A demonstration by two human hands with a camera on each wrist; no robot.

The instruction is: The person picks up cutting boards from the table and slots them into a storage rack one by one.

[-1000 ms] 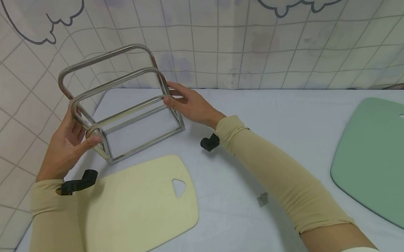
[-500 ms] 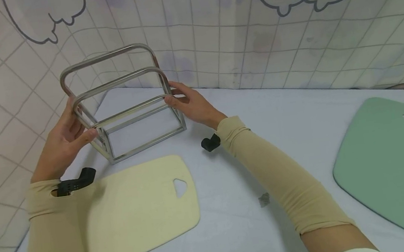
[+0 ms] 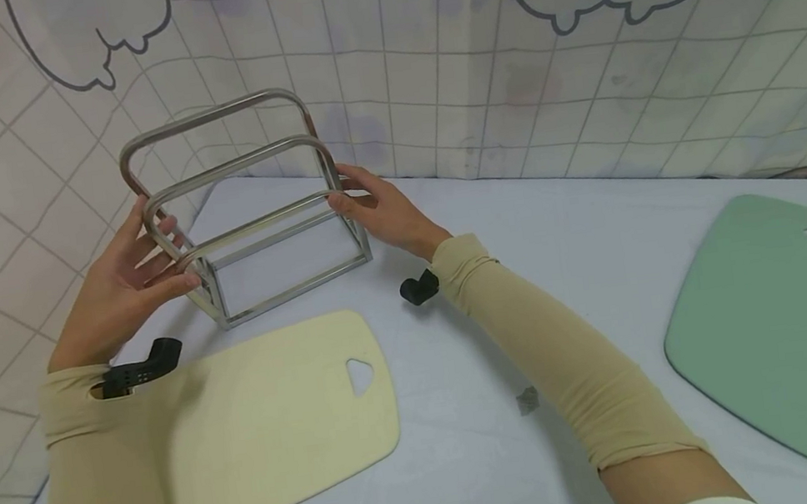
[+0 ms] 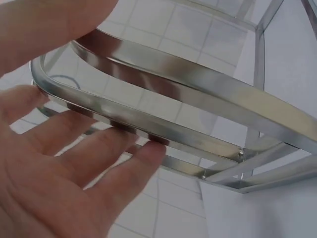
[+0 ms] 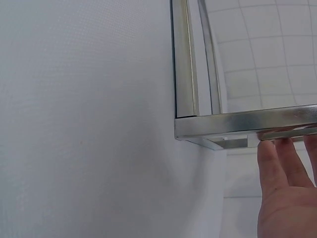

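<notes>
A silver metal rack (image 3: 250, 235) with three rounded hoops over a rectangular base stands near the back left, its base on the white cloth. My left hand (image 3: 114, 292) is at its left side, fingers spread and fairly straight. In the left wrist view those fingertips (image 4: 156, 148) touch the outer side of a hoop, and the thumb lies by the corner of the front one. My right hand (image 3: 391, 216) holds the rack's right side, thumb on the front hoop's corner and fingers along the outside. In the right wrist view, fingertips (image 5: 267, 146) meet the side bar.
A cream cutting board (image 3: 280, 418) lies flat in front of the rack, partly under my left forearm. To the far right lies a green cutting board (image 3: 785, 340). Tile-patterned sheeting (image 3: 426, 64) rises behind and at the left. A small grey patch (image 3: 527, 400) marks the cloth.
My left wrist has shifted a little left and its fingers have spread, showing more between the bars. The rack has barely moved, and my right hand keeps its place.
</notes>
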